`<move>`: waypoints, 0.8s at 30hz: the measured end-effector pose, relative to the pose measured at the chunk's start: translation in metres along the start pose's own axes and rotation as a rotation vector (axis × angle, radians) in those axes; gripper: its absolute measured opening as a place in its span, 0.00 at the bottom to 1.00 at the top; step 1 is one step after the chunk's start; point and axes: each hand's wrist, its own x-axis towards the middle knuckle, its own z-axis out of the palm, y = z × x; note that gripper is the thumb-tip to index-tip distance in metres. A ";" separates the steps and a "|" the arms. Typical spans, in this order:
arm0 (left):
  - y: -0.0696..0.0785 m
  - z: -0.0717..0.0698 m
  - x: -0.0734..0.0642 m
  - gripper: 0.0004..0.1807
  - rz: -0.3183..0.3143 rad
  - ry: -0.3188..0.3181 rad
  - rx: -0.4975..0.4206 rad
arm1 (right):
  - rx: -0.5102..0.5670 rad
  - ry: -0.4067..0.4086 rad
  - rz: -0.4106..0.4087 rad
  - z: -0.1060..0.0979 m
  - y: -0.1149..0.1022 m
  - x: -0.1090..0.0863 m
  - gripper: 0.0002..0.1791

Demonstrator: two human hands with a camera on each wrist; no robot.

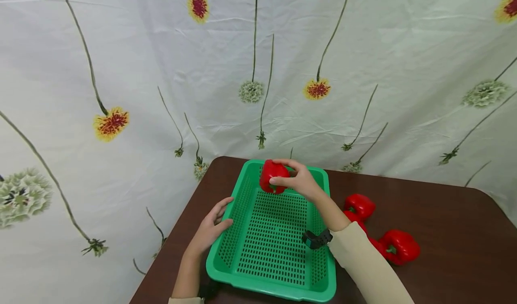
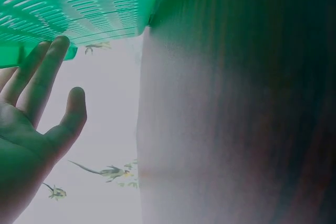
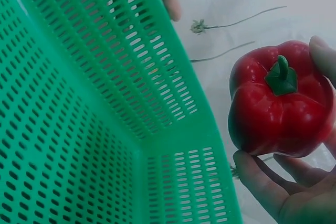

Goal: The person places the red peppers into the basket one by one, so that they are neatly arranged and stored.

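The right hand (image 1: pixel 300 179) grips a glossy, blocky red pepper (image 1: pixel 268 174) above a rectangular green plastic basket (image 1: pixel 268 287), whose side the left hand (image 1: pixel 211 228), fingers outstretched, seems to touch.

Table (image 1: pixel 452 241): dark brown, in front of you.
Cloth (image 1: pixel 218 48): white, crinkly, behind your table.
Flowers (image 1: pixel 111 123): red-and-yellow ones, pale fluffy ones on the cloth.

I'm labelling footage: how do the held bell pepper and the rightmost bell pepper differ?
The held bell pepper is in the right hand; the rightmost bell pepper rests on the table. In the head view, the held one's stem shows low, the rightmost one's at left. Both are red with green stems.
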 end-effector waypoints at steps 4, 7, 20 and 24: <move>0.000 0.000 0.000 0.31 -0.002 -0.005 -0.008 | -0.002 0.013 0.063 0.006 0.006 0.008 0.32; 0.000 0.000 0.000 0.31 0.000 0.000 -0.008 | 0.006 0.028 0.108 0.011 0.009 0.014 0.31; 0.001 0.000 0.001 0.31 -0.004 0.006 -0.013 | -0.092 0.113 0.193 0.034 0.029 0.029 0.30; 0.002 0.000 0.000 0.31 -0.008 0.007 -0.022 | -0.157 0.147 0.215 0.040 0.038 0.031 0.31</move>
